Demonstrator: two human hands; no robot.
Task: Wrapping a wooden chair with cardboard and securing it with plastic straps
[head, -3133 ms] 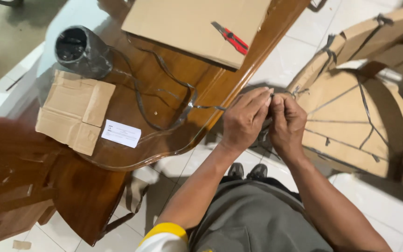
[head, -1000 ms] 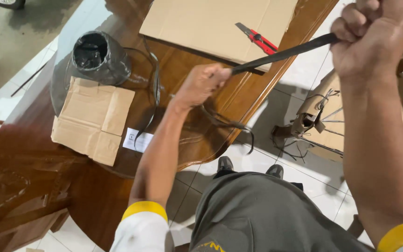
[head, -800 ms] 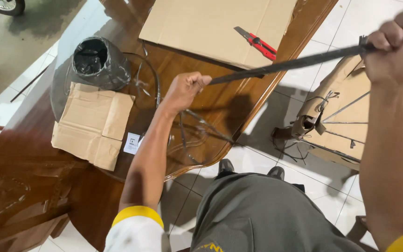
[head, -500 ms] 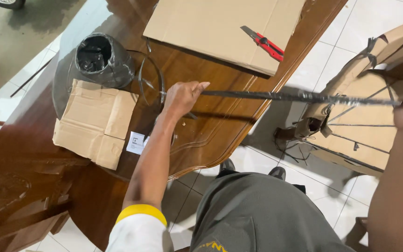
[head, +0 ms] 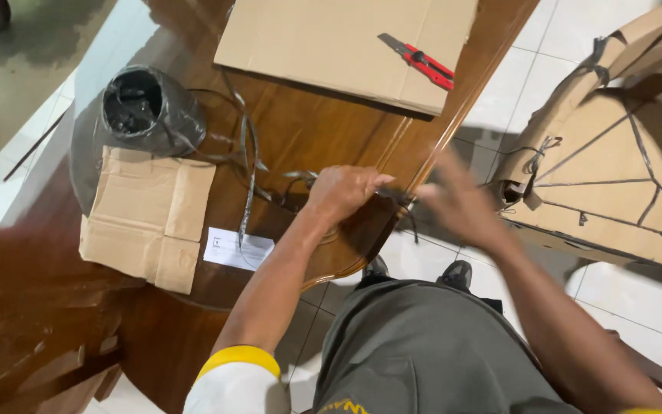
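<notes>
Compared with half a second ago, the right hand [head: 453, 201] has been brought back beside the left hand [head: 344, 192] at the table [head: 323, 130] edge. The black strap [head: 248, 180] is pinched by the left hand; the right hand's grip cannot be told, being blurred.

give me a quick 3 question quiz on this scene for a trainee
1. True or false: the red utility knife lies on the flat cardboard sheet.
2. Which hand grips the black strap at the table's edge?
A. left hand
B. right hand
C. neither
3. Fill in: the small white paper slip lies beside the folded ____ piece on the wooden table.

Key
1. True.
2. A; the right hand is blurred and looks open.
3. Cardboard.
</notes>
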